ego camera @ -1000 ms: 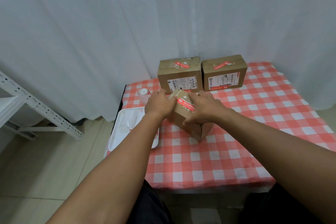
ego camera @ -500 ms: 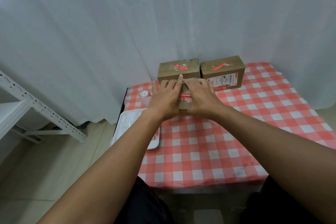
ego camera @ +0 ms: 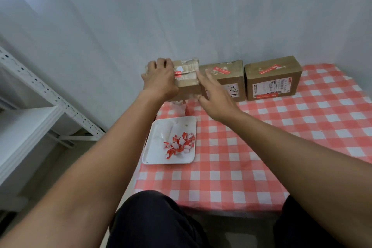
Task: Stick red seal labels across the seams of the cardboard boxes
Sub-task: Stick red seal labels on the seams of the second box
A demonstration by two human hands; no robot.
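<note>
White curtain hangs behind a bench (ego camera: 261,167) covered in red-and-white check cloth; a white metal rack (ego camera: 40,94) stands off its left side. At the bench's back left corner the left hand (ego camera: 160,78) grips the left end of the leftmost box (ego camera: 187,80), fingers curled over its top edge; whether the box rests on the cloth or is held just above it cannot be told. A red seal label (ego camera: 178,74) lies across its top seam, partly under the hand. Nearer the front, by the left edge, a white tray (ego camera: 155,153) holds a heap of red-and-white label scraps (ego camera: 180,144). The right hand (ego camera: 216,97) is spread open, fingers straight, against that box's right side. Along the back edge, just beside it, stand the middle box (ego camera: 225,78) and the right box (ego camera: 273,76), each with a red label on top
</note>
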